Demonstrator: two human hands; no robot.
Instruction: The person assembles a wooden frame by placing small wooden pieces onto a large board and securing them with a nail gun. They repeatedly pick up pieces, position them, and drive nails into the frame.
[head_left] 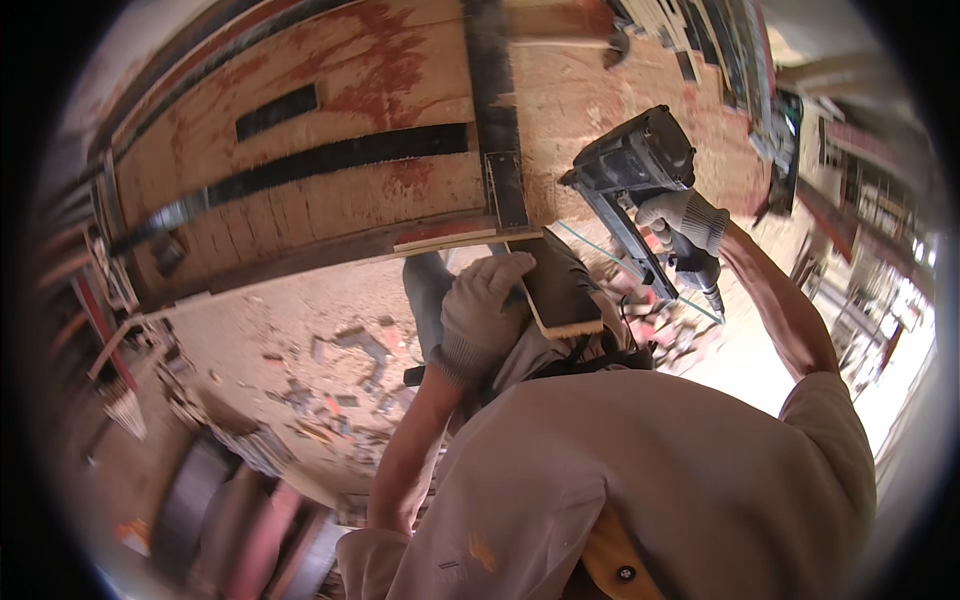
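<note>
My right hand (688, 220), in a pale knit glove, is wrapped round the handle of a black nail gun (636, 158). The gun is held above the right part of the wooden workbench (580, 110), its nose to the left. My left hand (486, 300), gloved too, is closed at the left edge of a short dark-faced board (562, 285) with pale cut edges. This board lies at the bench's near edge, close to my body. Its far end meets a dark strip (492, 110) running away across the bench; the left fingertips are partly hidden.
A long dark strip (330, 162) and a short dark piece (277, 112) lie on the red-stained bench top. A thin green hose (600, 250) passes below the gun. Wood offcuts (350, 350) litter the floor. Stacked timber strips (690, 40) stand at the far right.
</note>
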